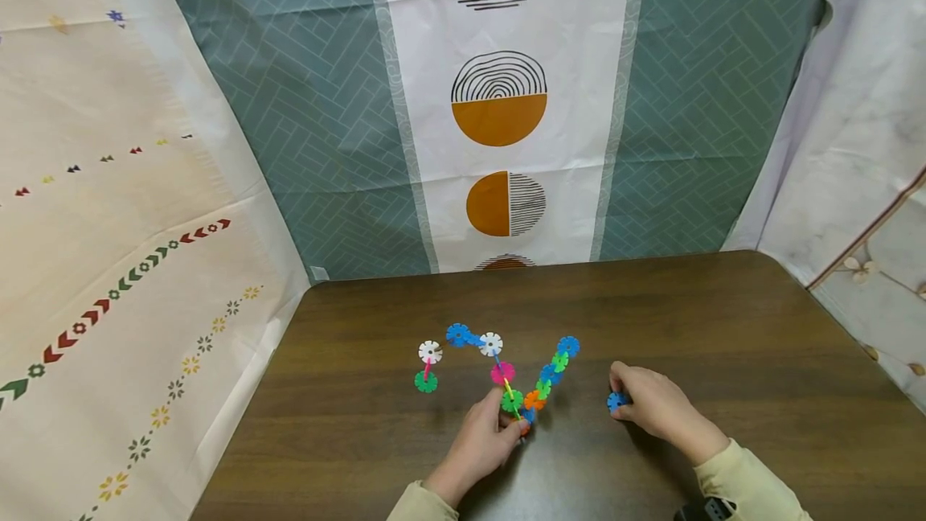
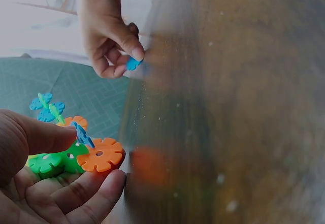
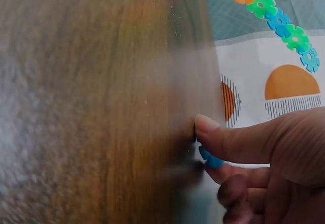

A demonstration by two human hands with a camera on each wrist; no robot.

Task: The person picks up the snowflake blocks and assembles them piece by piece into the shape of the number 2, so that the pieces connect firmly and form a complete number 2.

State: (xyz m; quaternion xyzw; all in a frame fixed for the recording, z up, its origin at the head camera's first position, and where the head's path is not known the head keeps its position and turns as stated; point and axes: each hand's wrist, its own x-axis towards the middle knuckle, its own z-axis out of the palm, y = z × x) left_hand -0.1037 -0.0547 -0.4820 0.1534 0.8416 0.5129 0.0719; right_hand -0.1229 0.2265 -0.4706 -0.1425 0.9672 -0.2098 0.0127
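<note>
My left hand (image 1: 476, 442) pinches the low middle of a chain of notched plastic discs (image 1: 512, 400) between thumb and fingers. In the left wrist view an orange disc (image 2: 105, 155) and green discs (image 2: 45, 162) lie against the fingers. One arm of the chain rises right to a blue disc (image 1: 569, 346); the other runs up and left through pink, white and blue discs. Off to the right, my right hand (image 1: 661, 407) pinches a single blue disc (image 1: 616, 401) at the tabletop, partly covered by the fingers in the right wrist view.
A white disc (image 1: 430, 352) and a green disc (image 1: 426, 382), joined by a pink one seen edge-on, are at the far left; whether they link to the chain I cannot tell. The brown wooden table (image 1: 347, 441) ends at a patterned cloth (image 1: 340, 143) behind.
</note>
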